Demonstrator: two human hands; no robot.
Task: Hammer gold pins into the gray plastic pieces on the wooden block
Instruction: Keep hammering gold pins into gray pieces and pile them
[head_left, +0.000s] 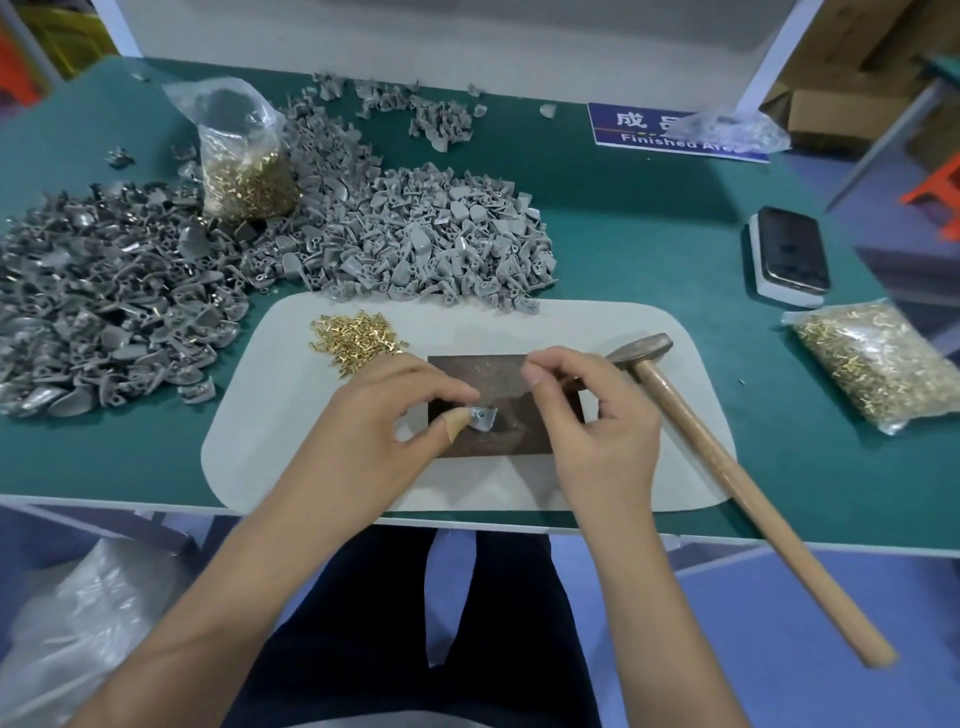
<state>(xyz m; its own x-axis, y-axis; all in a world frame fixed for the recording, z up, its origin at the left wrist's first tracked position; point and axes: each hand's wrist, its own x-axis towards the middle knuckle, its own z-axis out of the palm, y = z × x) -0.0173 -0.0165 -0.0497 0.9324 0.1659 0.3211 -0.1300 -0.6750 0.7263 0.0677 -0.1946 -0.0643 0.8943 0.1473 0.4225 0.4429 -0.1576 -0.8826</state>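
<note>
While the left hand (374, 410) pinches a gray piece (483, 417) between thumb and forefinger on the block (498, 384), the right hand (582, 410) hovers just beside it, thumb and forefinger pressed together; whether they hold a pin cannot be told. The piece is small and pale gray, its long axis running left to right. Loose gold pins (358, 340) lie on the white mat (623, 467), far left of the block. The hammer (727, 467) rests at right, head far, handle pointing near-right. Gray heaps (415, 234) lie beyond.
</note>
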